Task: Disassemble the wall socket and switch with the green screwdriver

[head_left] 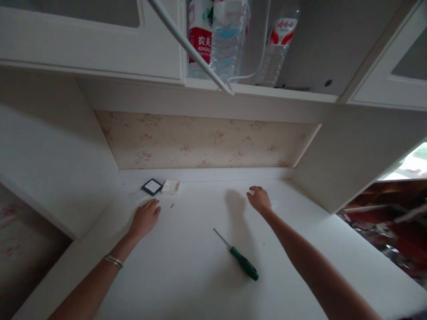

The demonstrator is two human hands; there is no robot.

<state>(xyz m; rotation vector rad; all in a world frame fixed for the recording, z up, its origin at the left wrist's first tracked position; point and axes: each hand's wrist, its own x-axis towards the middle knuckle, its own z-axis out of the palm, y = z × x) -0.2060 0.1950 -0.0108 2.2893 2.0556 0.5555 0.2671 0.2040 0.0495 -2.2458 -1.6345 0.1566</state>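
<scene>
Both bare hands are reaching over a smooth white surface (187, 275), held well apart. With its palm turned down and its fingers extended close together, the left hand (146, 218) is resting just short of a thin square plate with a black border and white face (152, 187); it is gripping nothing visible, and its flat pose is probably steadying the reach. The right hand (259, 198) is curling its fingers near the back edge; whether it is pinching something small, I cannot tell.

The square plate is lying at the back left, turned cornerwise, with a shallow, pale, translucent square box (171, 186) sitting just beside it; such closeness is likely keeping small pieces together within the left hand's reach. A short, thin, dark sliver (172, 206) is lying alone in front of the box.

Between the forearms, a screwdriver with a dark green handle and slim metal shaft (244, 263) is lying diagonally. Its handle is pointing toward the person's right side, seemingly leaving it convenient for the right hand, while its tip is facing away, toward the back left.
</scene>
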